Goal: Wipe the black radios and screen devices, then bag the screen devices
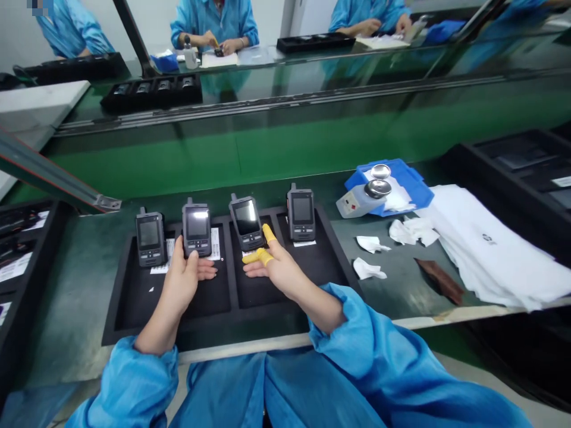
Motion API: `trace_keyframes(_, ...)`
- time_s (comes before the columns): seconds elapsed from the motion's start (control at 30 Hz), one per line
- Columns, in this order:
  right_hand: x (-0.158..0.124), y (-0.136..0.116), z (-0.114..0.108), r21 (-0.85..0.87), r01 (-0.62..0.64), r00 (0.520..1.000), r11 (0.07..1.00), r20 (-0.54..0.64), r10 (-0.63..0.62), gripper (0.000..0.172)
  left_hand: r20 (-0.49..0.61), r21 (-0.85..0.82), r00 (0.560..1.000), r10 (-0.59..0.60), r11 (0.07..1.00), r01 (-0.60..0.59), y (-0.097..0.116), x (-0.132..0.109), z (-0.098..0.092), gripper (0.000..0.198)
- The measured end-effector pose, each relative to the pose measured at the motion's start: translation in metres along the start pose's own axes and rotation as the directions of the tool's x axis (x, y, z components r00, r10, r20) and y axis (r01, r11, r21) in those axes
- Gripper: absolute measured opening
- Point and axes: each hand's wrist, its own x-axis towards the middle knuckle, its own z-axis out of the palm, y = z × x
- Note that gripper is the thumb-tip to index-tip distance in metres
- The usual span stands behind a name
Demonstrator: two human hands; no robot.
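Note:
Several dark grey handheld radios with screens and stubby antennas lie in a row along the far side of a black foam tray (169, 312). My left hand (182, 276) grips the lower left corner of the second radio (197, 226), its other fingers stretched to the right beneath it. Yellow finger cots cover some fingertips of my right hand (279, 267), which holds the lower edge and right side of the third radio (247, 220); that one leans slightly. Untouched are the leftmost radio (150, 238) and the rightmost radio (301, 211). White barcode labels (215, 244) show beside and beneath them.
Right of the tray are a blue bin (405, 178), a dispenser bottle (357, 202), crumpled tissues (413, 230) and white sheets (486, 238). Dark trays stand at left (27, 285) and right (526, 160). Beyond the green divider (267, 142), people in blue work.

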Motion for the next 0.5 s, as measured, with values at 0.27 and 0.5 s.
trace_keyframes(0.27, -0.048, -0.034, -0.081, -0.467, 0.27, 0.932, 0.842, -0.092, -0.35, 0.051, -0.075, 0.444, 0.948, 0.309, 0.862, -0.246, -0.007, -0.02, -0.003, 0.071)
trace_keyframes(0.5, -0.092, -0.061, -0.181, -0.962, -0.078, 0.778, 0.261, -0.222, -0.588, 0.017, 0.191, 0.763, 0.868, 0.459, 0.486, -0.425, 0.009, -0.041, 0.042, 0.083)
